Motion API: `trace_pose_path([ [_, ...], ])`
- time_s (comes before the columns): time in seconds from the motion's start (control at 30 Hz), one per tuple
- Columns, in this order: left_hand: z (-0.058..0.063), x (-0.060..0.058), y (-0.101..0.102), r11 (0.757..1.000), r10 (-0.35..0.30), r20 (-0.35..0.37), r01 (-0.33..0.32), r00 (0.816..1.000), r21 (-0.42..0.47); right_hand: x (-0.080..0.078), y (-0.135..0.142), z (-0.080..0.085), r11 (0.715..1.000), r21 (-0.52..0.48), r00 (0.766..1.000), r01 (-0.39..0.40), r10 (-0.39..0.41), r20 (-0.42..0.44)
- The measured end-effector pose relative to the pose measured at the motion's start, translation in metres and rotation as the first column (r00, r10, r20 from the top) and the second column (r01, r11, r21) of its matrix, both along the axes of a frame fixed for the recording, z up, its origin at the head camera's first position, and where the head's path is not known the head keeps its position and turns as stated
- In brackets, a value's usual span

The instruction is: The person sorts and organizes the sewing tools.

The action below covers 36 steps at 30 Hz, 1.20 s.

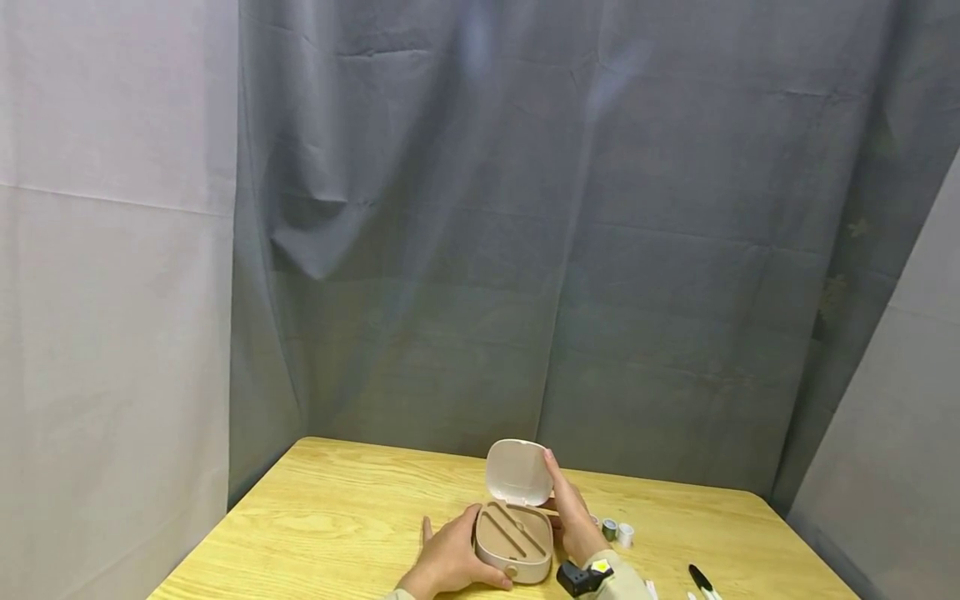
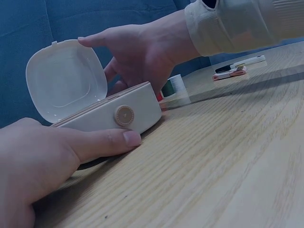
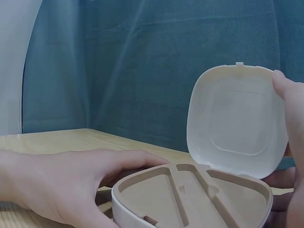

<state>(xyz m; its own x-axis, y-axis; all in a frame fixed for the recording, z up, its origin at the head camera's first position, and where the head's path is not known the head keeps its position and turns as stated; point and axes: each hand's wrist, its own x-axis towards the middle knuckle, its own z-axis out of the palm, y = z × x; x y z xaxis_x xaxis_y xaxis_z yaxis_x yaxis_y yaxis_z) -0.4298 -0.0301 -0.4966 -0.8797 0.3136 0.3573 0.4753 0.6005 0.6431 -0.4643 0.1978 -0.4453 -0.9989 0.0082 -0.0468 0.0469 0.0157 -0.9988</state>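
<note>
A small white storage box point(image 1: 513, 567) with a hinged lid stands on the table, its lid point(image 3: 236, 121) raised. Inside lies a beige divided tray point(image 3: 190, 192); its compartments hold nothing visible. My left hand point(image 1: 453, 557) grips the box from the left, the thumb along the front beside a round beige button point(image 2: 124, 115). On the other side, my right hand point(image 1: 573, 517) holds the lid, with its thumb on the lid's upper right edge. The other right fingers are partly hidden behind the lid and the box's side.
Several thread spools point(image 1: 625, 535) stand to the right of the box. Nearer the right front lie a slim black-and-white item point(image 1: 702, 581) and a pinkish item point(image 2: 230, 73). The wooden table point(image 1: 337, 500) ends at grey curtains point(image 1: 450, 333).
</note>
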Motion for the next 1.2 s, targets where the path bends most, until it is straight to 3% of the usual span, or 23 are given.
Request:
trace_pose_path([
  [1.2,-0.0024,-0.0025,0.0038,1.0,0.001,0.007,-0.001,1.0,0.009,-0.0016,-0.0013,0.001,0.995,0.027,0.995,0.094,-0.095,0.039],
])
